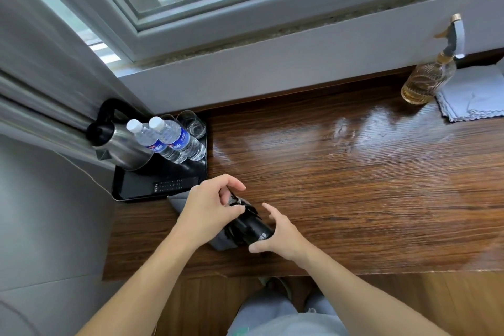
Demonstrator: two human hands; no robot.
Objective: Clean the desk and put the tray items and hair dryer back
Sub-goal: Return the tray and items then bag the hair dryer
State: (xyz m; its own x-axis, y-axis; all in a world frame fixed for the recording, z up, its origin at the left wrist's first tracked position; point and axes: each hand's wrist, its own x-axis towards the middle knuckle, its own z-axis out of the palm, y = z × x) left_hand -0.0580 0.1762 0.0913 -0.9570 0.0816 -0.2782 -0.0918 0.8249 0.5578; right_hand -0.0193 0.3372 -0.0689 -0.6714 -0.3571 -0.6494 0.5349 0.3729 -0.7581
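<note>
Hair dryer (253,229): rigid, smooth shell, probably moderately heavy. Left hand (210,207) fingers pinch its far end. Right hand (281,234) fingers are spread, released, just beside the barrel. Grasp the barrel.

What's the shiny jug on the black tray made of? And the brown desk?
The silver kettle with a black handle looks like polished steel: its side gleams grey. The brown desk looks like varnished wood or laminate: grain lines under glossy reflections.
</note>
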